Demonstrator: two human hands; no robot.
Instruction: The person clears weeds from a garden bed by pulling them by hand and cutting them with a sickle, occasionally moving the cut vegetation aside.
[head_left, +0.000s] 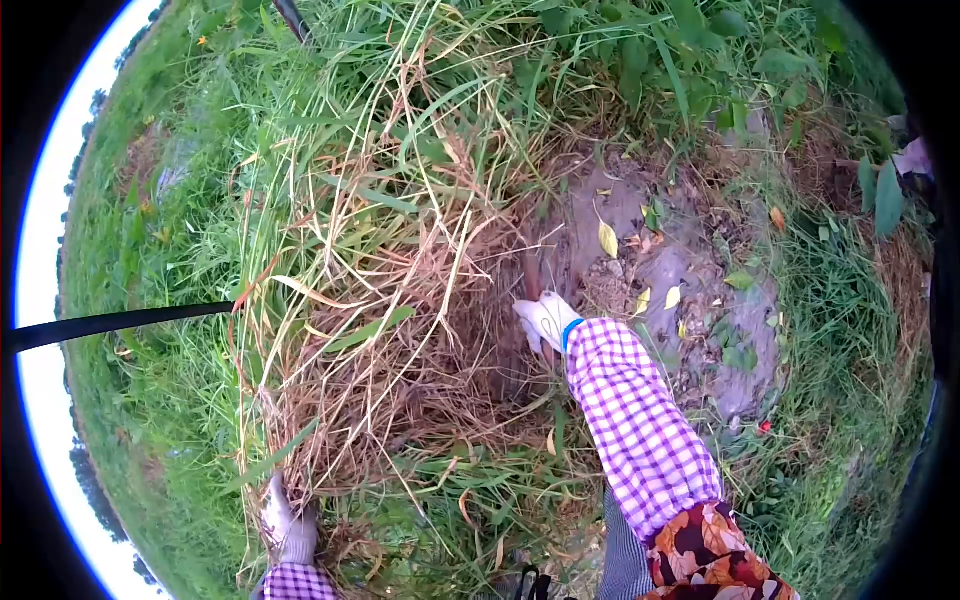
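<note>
At nine o'clock, a black pole is reaching toward the heaped grass. At seven o'clock, the left hand is touching the heap's lower edge, its grip hidden among stems. The heap is lying left of centre. Just right of centre, the right hand is bending its fingers beside the heap; whether they are pinching anything, I cannot tell. Toward two o'clock, yellow leaves are lying on bare soil.
</note>
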